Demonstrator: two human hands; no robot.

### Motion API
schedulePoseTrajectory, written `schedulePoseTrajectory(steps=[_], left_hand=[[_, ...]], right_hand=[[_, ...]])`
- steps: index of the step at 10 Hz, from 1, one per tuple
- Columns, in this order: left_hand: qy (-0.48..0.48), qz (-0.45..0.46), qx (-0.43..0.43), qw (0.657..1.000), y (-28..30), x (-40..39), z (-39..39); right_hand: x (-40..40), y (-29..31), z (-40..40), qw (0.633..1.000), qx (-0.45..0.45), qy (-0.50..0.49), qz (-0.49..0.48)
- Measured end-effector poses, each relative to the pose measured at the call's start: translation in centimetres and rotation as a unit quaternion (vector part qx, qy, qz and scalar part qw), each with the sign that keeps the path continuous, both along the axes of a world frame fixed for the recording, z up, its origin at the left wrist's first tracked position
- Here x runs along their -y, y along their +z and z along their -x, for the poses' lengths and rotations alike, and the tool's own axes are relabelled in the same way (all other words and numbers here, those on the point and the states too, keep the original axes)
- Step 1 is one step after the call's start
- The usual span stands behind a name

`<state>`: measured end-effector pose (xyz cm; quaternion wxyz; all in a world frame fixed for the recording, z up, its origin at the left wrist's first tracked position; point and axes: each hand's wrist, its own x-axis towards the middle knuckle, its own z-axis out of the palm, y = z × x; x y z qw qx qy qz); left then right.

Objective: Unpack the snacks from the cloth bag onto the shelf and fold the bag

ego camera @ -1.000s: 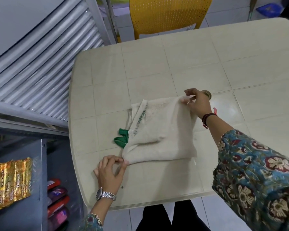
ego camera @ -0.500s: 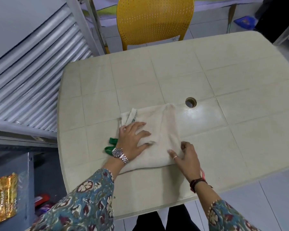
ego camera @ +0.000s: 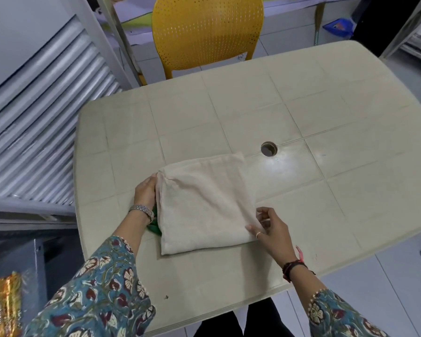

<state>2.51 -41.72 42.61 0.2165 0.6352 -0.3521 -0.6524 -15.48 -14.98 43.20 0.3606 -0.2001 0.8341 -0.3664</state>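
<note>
Table (ego camera: pixel 301 98), beige plastic w/ a moulded tile pattern and a round hole (ego camera: pixel 268 149) near the middle, fills most of the view. Cloth bag (ego camera: pixel 204 203) lies folded flat on the near-left part of it, cream fabric, green handle (ego camera: pixel 154 227) poking out at its left edge. Left hand (ego camera: pixel 145 193) grips the bag's left edge, fingers tucked round the fabric. Right hand (ego camera: pixel 269 229) rests on the bag's near-right corner, fingers curled; can't tell if it's pinching the cloth. Yellow perforated chair (ego camera: pixel 204 32) stands at the far side, pushed up to the table. White slatted panel (ego camera: pixel 34 117) runs along the left. Below it, grey shelf (ego camera: pixel 38 259) w/ a gold snack packet (ego camera: pixel 3 310) at bottom left. Floor (ego camera: pixel 379 288) is pale tile.
</note>
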Motion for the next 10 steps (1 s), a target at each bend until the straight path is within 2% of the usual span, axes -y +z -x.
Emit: schedulePoseTrajectory(steps=[1,2,3,4,6,7,9,10], left_hand=[[0.017,0.060,0.037,0.997,0.5,-0.9,-0.7],[-0.060,0.160,0.131,0.976,1.5,-4.6,-2.6],[-0.119,0.180,0.164,0.963,1.1,-7.4,-3.9],[-0.124,0.161,0.126,0.971,-0.1,-9.6,-4.6],[-0.084,0.094,0.061,0.990,-0.7,-9.8,-4.1],[-0.074,0.100,0.068,0.990,-0.4,-10.4,-3.7],[-0.117,0.142,0.205,0.961,0.6,-10.4,-2.7],[-0.172,0.220,0.278,0.919,3.7,-9.0,-2.2]], right_hand=[[0.3,0.2,-0.1,1.000,-0.005,-0.012,-0.017],[0.7,0.1,0.0,0.998,0.009,-0.025,-0.056],[1.1,0.3,0.5,0.996,0.031,-0.045,-0.072],[2.3,0.6,1.6,0.992,0.055,-0.067,-0.096],[4.1,0.4,3.9,0.992,0.013,0.016,-0.123],[3.8,0.4,4.9,0.994,-0.006,0.021,-0.111],[3.2,1.0,6.7,0.983,-0.035,0.116,-0.136],[3.3,4.1,7.5,0.989,-0.071,0.115,-0.055]])
